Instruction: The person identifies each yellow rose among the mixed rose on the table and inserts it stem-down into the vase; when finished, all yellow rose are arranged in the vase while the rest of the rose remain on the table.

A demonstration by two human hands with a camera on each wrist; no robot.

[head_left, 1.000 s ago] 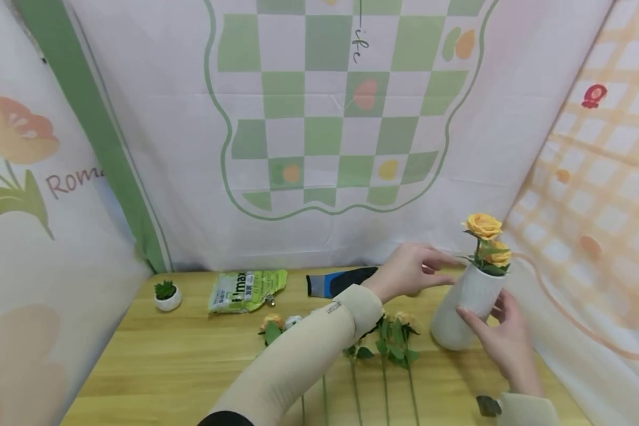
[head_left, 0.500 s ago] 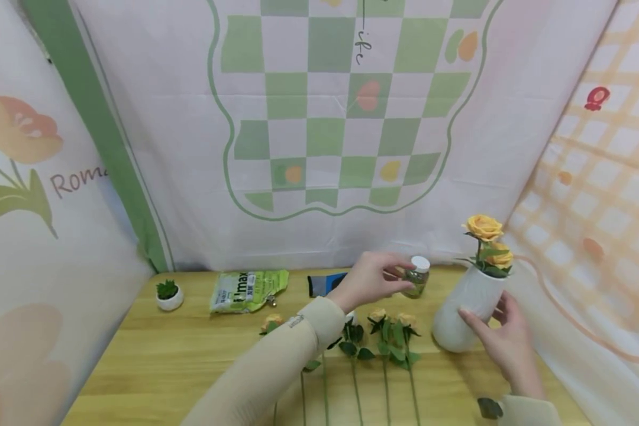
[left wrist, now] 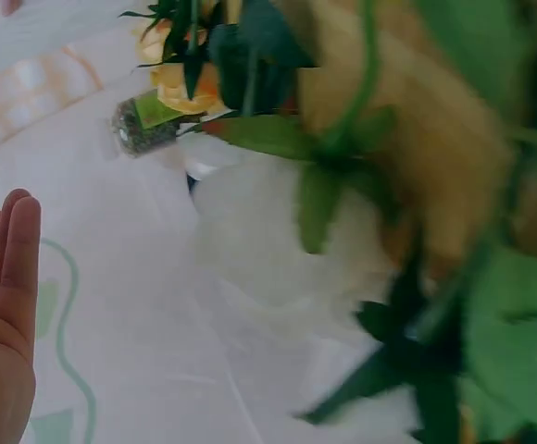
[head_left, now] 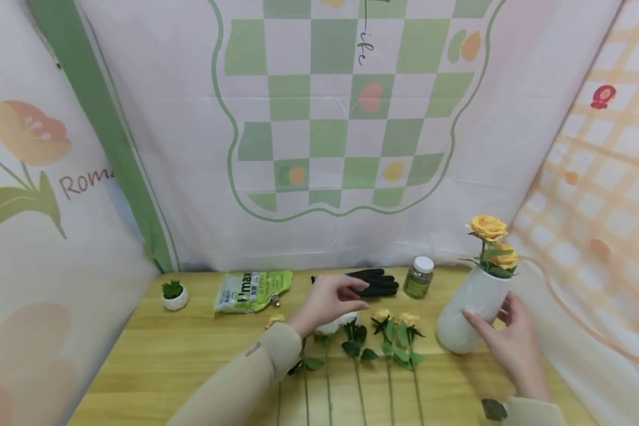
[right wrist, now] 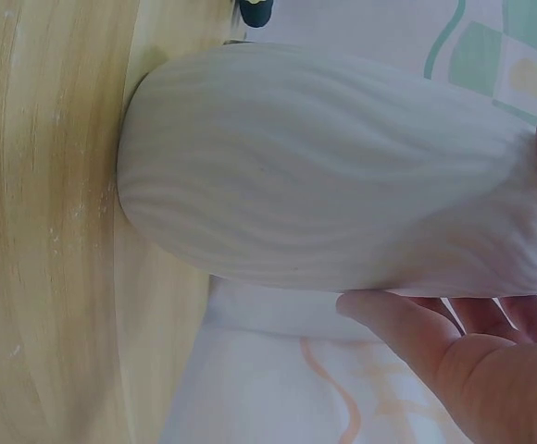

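My right hand (head_left: 516, 349) grips the ribbed white vase (head_left: 471, 310) on the right of the table, thumb on its near side. Two yellow roses (head_left: 487, 228) stand in the vase's mouth. In the right wrist view the vase (right wrist: 324, 176) fills the middle, with the hand's fingers at its upper part. My left hand (head_left: 327, 303) hovers over a row of loose flowers, holding nothing, its fingers slightly bent. Just under it lies a white rose (head_left: 335, 324), partly hidden. Yellow roses (head_left: 409, 321) lie to its right, their stems pointing at me. Straight fingers (left wrist: 14, 250) show in the left wrist view.
Along the back of the table are a small potted succulent (head_left: 174, 296), a green and white bag (head_left: 252, 291), a black glove (head_left: 380, 283) and a white-lidded jar (head_left: 419, 278). A fabric backdrop rises behind. Something small and dark (head_left: 494, 409) is by the right cuff.
My left hand has moved from beside the vase's mouth leftward to the loose flowers, uncovering the jar and glove. The right hand keeps its hold on the vase.
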